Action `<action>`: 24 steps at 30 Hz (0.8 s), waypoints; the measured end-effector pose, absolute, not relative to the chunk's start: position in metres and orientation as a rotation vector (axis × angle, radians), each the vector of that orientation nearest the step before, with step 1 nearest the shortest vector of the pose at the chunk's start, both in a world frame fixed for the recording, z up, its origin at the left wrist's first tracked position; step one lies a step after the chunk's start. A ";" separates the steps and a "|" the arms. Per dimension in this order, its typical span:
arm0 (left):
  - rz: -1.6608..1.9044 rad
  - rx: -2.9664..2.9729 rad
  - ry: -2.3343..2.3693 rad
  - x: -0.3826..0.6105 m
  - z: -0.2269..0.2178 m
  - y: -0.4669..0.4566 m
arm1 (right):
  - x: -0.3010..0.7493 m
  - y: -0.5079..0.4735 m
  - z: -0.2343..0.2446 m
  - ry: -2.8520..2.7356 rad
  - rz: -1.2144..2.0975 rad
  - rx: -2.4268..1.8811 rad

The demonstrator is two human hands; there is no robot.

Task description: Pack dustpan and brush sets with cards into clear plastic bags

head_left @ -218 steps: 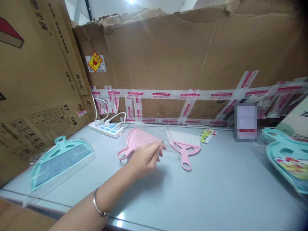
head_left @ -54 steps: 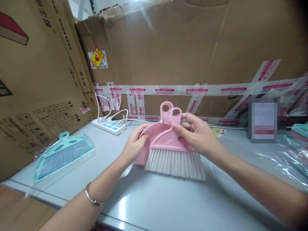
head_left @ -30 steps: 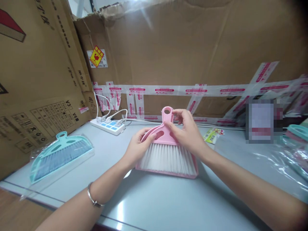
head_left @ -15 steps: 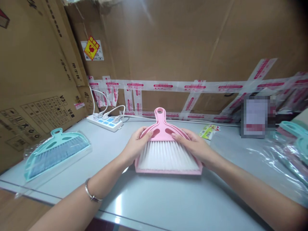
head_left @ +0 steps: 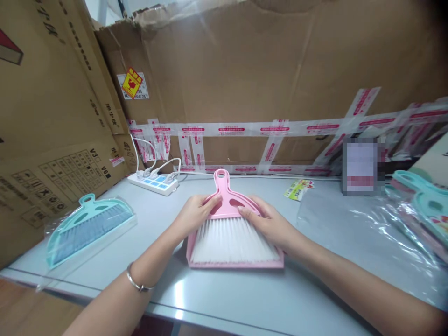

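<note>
In the middle of the table, a pink hand brush (head_left: pixel 224 240) with white bristles lies nested in a pink dustpan (head_left: pixel 241 267), handles lined up and pointing away from me. My left hand (head_left: pixel 194 212) grips the left side of the set, thumb over the brush head by its oval hole. On the opposite side my right hand (head_left: pixel 268 221) holds the edge the same way, thumb near the other hole. The fingers underneath are hidden. Whether the set rests on the table or hovers just above it, I cannot tell.
A mint dustpan-and-brush set (head_left: pixel 93 231) in clear plastic lies left. At right are more mint and pink sets (head_left: pixel 429 200) and clear plastic bags (head_left: pixel 353 233). A power strip (head_left: pixel 154 183), green tag (head_left: pixel 298 190) and pixelated upright object (head_left: pixel 362 167) stand before a cardboard box (head_left: pixel 227 70).
The pink set, still between both hands, sits slightly further left and nearer to me. The camera view has tilted up a little. My grip looks the same.
</note>
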State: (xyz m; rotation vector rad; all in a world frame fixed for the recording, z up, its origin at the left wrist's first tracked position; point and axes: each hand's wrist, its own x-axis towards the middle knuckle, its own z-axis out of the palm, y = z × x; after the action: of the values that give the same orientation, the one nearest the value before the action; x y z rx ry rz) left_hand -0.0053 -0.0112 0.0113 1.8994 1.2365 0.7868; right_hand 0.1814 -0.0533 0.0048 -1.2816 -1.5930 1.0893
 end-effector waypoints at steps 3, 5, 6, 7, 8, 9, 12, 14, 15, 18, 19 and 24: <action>0.716 1.922 1.244 -0.007 0.013 -0.011 | 0.181 -0.055 0.003 -1.497 1.201 -1.264; 0.681 1.943 1.215 -0.007 0.014 -0.011 | 0.183 -0.054 0.001 -1.433 1.280 -1.231; 0.666 1.955 1.192 -0.007 0.014 -0.010 | 0.184 -0.053 0.000 -1.415 1.323 -1.216; 0.652 1.964 1.172 -0.007 0.015 -0.011 | 0.186 -0.052 0.000 -1.413 1.369 -1.208; 0.637 1.970 1.158 -0.007 0.015 -0.011 | 0.188 -0.051 -0.001 -1.421 1.403 -1.207; 0.625 1.972 1.150 -0.006 0.016 -0.011 | 0.189 -0.050 -0.001 -1.433 1.427 -1.213; 0.661 1.918 1.163 -0.002 0.019 -0.014 | 0.190 -0.052 0.000 -1.475 1.443 -1.221; 0.697 1.822 1.176 0.000 0.021 -0.016 | 0.186 -0.056 0.000 -1.521 1.420 -1.179; 0.703 1.777 1.182 0.000 0.021 -0.016 | 0.184 -0.058 0.000 -1.553 1.408 -1.148; 0.687 1.706 1.178 0.000 0.021 -0.015 | 0.177 -0.064 0.001 -1.617 1.354 -1.090; 0.686 1.696 1.175 -0.001 0.021 -0.014 | 0.176 -0.066 0.001 -1.626 1.340 -1.092; 0.673 1.651 1.184 -0.004 0.015 -0.009 | 0.172 -0.068 0.001 -1.651 1.282 -1.144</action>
State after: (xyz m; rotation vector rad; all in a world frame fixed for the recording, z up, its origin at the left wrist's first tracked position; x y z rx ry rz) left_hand -0.0041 -0.0093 0.0154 1.6506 1.1840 0.6726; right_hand 0.1720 -0.0683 0.0008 -1.1438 -1.6512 1.2815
